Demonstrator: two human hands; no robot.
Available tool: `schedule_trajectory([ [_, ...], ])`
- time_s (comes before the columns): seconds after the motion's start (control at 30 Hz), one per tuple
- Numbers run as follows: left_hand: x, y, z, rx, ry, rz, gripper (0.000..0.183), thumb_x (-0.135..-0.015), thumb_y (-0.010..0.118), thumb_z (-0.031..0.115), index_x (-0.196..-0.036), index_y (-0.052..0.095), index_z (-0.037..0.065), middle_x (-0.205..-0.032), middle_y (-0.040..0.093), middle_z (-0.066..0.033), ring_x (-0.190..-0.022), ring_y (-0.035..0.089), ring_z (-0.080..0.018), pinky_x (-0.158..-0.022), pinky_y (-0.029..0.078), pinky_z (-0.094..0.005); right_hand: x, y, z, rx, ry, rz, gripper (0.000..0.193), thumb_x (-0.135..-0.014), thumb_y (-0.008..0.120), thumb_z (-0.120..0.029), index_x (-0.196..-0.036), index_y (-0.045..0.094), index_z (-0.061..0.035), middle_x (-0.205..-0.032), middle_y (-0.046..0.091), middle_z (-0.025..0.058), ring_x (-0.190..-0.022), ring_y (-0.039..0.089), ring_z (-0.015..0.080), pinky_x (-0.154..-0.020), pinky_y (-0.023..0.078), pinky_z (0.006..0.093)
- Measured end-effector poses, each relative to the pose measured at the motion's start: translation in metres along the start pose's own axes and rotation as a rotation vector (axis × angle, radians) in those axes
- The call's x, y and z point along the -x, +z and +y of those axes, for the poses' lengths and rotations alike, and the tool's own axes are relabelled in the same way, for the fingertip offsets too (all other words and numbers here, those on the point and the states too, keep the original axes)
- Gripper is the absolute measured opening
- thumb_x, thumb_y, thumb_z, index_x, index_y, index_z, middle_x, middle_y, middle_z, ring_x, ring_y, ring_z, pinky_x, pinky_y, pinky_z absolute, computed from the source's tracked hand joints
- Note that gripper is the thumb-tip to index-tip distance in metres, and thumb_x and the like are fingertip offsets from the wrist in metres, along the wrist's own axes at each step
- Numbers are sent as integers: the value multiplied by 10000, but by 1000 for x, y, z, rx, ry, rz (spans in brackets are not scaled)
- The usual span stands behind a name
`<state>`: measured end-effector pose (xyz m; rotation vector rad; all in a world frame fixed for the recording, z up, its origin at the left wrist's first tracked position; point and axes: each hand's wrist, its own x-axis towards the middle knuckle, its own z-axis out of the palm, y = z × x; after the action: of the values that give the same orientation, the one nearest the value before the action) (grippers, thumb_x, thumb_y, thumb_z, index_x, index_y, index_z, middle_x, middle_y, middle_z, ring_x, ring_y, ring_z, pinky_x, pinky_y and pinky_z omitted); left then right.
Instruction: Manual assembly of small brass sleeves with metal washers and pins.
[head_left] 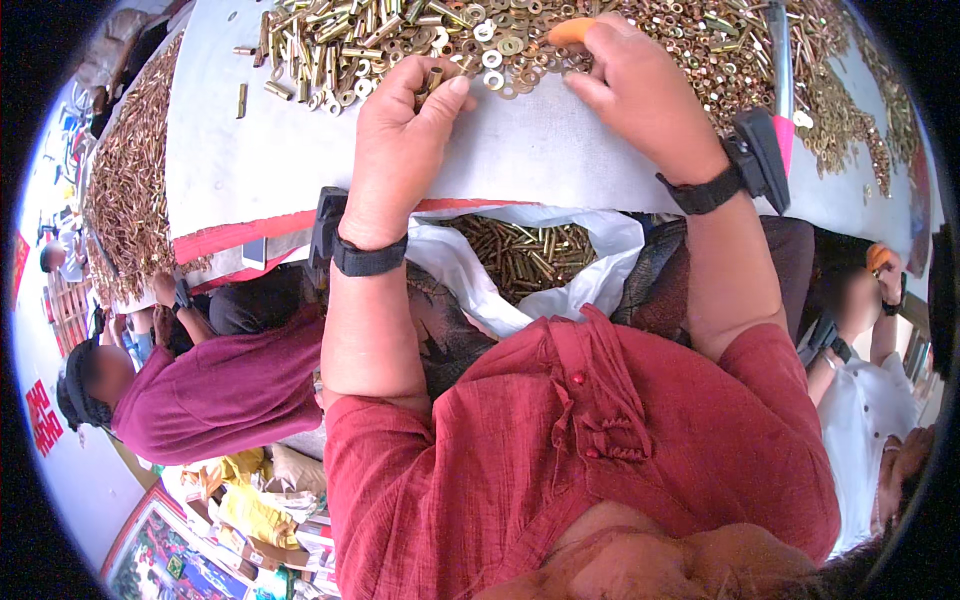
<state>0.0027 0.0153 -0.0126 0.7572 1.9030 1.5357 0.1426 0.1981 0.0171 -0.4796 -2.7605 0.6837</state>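
Note:
My left hand [400,140] is closed around a few brass bolts [432,80] at the near edge of a heap of brass bolts, nuts and washers [420,35] on a white table [270,150]. My right hand [635,85] rests on the heap further right, fingers curled over small nuts, with an orange finger cover [570,30] on one fingertip. Both wrists carry black straps with small black devices. Below the table edge, in my lap, a white plastic bag [470,270] lies open with several brass bolts [525,255] inside.
A person in a maroon top [220,390] sits at my left beside another heap of brass parts [130,190]. A person in white [865,400] sits at my right. The table has a red edge band [240,235]. Cluttered packages lie on the floor at lower left.

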Motion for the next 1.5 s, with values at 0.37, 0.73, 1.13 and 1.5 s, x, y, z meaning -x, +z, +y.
schedule_trajectory([
  [0.37,-2,4,-9,-178,186,4,111,-942,637,149,-997,630,53,-775,624,29,-627,453,-32,-565,388,-198,4,21,13,-80,-220,110,237,-808,624,-61,-1041,637,-25,-949,629,168,-895,626,346,-801,498,414],
  [0.73,-1,4,-1,-113,84,-23,134,-908,666,143,-971,630,30,-750,620,-13,-683,522,-84,-639,458,-244,17,15,-4,-1,-239,3,240,-813,627,-115,-1043,629,-48,-935,641,149,-896,627,348,-770,512,440],
  [1.13,9,9,5,-358,256,-135,112,-929,636,114,-987,620,20,-756,629,-39,-705,561,-106,-660,478,-264,8,26,-9,-910,130,-106,222,-896,611,-72,-1109,653,-26,-946,677,11,-855,620,80,-758,511,256],
  [1.5,6,-1,2,-287,176,-215,96,-953,596,100,-995,605,14,-806,619,-8,-740,541,-78,-687,457,-236,5,29,-6,-834,22,-128,202,-904,616,-64,-1101,643,-31,-980,668,33,-890,621,92,-793,508,261],
])
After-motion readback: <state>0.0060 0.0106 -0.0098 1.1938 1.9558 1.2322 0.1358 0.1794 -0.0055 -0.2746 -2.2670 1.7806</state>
